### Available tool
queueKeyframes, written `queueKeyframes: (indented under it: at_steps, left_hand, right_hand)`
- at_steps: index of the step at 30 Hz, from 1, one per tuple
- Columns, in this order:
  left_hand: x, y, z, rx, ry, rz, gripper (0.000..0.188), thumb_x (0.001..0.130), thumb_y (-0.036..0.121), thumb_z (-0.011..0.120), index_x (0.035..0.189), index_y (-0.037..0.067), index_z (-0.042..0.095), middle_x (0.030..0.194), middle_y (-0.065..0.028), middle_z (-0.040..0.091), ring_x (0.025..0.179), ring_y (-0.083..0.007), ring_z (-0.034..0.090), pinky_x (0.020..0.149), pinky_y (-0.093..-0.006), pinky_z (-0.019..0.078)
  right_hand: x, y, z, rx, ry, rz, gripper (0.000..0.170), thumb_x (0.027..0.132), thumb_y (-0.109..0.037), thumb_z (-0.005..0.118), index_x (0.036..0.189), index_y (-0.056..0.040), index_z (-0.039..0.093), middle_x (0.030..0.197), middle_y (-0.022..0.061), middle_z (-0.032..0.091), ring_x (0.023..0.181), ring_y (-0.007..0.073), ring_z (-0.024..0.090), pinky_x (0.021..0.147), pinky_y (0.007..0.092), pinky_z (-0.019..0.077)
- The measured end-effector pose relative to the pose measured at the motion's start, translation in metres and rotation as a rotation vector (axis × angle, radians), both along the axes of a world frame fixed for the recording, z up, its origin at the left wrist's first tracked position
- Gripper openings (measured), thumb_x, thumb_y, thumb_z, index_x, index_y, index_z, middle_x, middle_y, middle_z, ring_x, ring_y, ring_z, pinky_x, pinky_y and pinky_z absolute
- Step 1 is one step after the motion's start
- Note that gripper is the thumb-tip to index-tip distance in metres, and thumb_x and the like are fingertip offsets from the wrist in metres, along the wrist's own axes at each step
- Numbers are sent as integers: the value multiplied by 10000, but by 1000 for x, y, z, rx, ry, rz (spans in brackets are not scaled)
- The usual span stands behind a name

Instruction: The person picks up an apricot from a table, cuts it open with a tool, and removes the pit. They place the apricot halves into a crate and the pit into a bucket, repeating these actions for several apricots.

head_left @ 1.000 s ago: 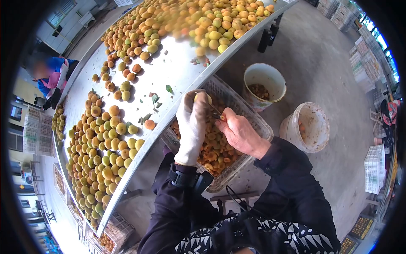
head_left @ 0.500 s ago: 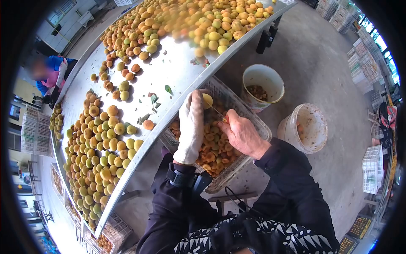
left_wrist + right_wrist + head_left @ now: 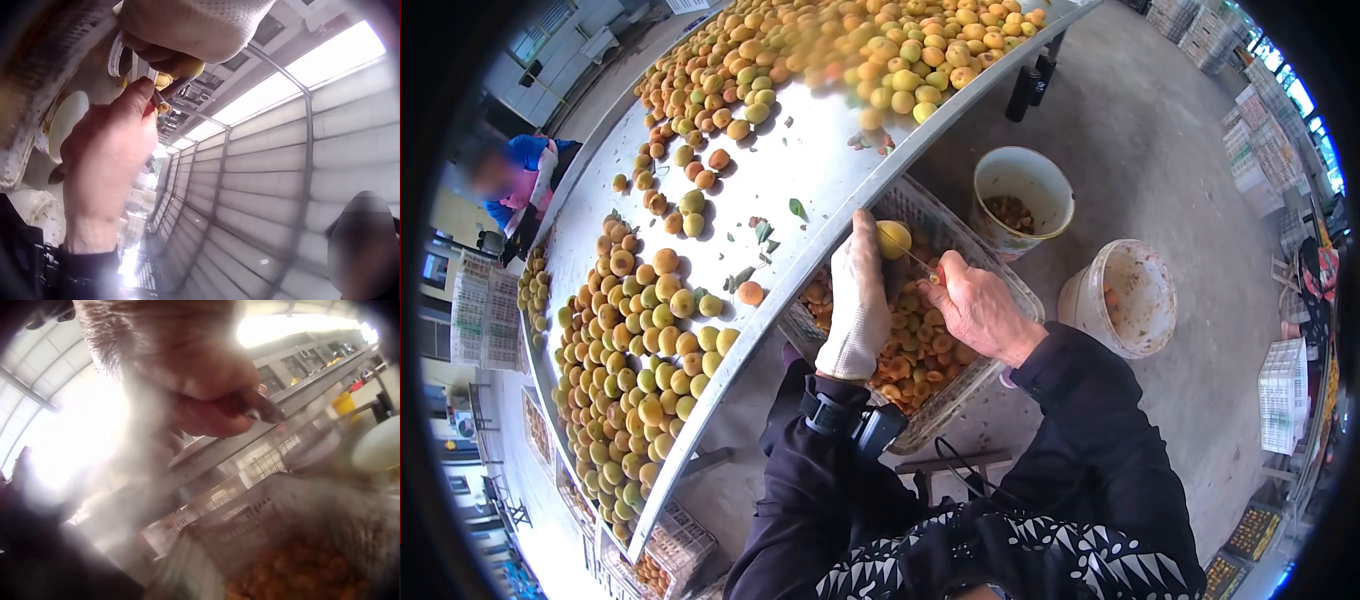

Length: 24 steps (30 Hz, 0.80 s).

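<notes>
My gloved left hand point(image 3: 858, 300) grips a yellow fruit point(image 3: 893, 240) above a plastic crate point(image 3: 1018, 290) of cut fruit point(image 3: 915, 350). In my bare right hand point(image 3: 982, 312) is a small knife point(image 3: 928, 270), its thin blade against the fruit. The left wrist view shows the glove point(image 3: 194, 28) above the right hand point(image 3: 109, 162), whose fingers pinch the tool, with the yellow fruit point(image 3: 189, 66) partly under the glove. In the right wrist view the right hand's curled fingers point(image 3: 212, 415) are close and blurred over the crate point(image 3: 194, 550).
A metal table point(image 3: 800, 130) with piled fruit point(image 3: 640, 370) lies left and ahead. Two buckets, one with scraps point(image 3: 1050, 205) and one stained point(image 3: 1145, 320), stand on the floor at right. Another person point(image 3: 525, 180) is at the far left; stacked crates point(image 3: 1285, 400) line the right.
The left hand has tilted and shifted slightly, and more of the yellow fruit shows beside its fingers. The right hand with the knife has moved slightly right.
</notes>
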State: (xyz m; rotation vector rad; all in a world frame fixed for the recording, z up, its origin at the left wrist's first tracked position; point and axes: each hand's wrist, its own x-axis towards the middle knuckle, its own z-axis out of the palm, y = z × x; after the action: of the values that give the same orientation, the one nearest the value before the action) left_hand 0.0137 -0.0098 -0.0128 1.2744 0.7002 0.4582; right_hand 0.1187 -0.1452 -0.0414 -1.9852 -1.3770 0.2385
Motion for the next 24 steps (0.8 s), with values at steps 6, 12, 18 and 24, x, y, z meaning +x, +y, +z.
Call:
queueKeyframes:
  at_steps: [6, 12, 18, 24]
  left_hand:
    - [15, -9, -11, 354, -135, 208, 430, 1041, 399, 436, 978, 0, 585, 821, -23, 552, 751, -114, 440, 690, -273, 401]
    - [14, -8, -10, 324, -142, 259, 469, 1037, 424, 427, 1050, -8, 608, 867, -37, 589, 771, -132, 489, 717, -275, 423]
    - [6, -7, -6, -138, -85, 180, 553, 1037, 493, 374, 1015, -12, 599, 844, -47, 585, 750, -141, 500, 688, -284, 427]
    - [17, -7, -21, 238, -96, 294, 512, 1051, 442, 362, 972, -9, 593, 828, -54, 579, 718, -145, 498, 673, -292, 425]
  right_hand:
    - [-3, 2, -4, 64, 37, -16, 255, 943, -183, 603, 885, -12, 423, 633, 205, 601, 609, 400, 637, 521, 470, 500]
    - [3, 7, -2, -34, -54, -1, 251, 918, -147, 620, 906, -13, 408, 642, 196, 608, 620, 388, 644, 528, 465, 508]
    - [-4, 7, -3, -27, -53, -2, 241, 918, -140, 610, 902, -11, 407, 627, 198, 601, 613, 381, 647, 517, 449, 508]
    - [-12, 10, -5, -21, 28, -27, 204, 940, -120, 587, 935, 10, 429, 659, 239, 595, 648, 430, 632, 540, 486, 486]
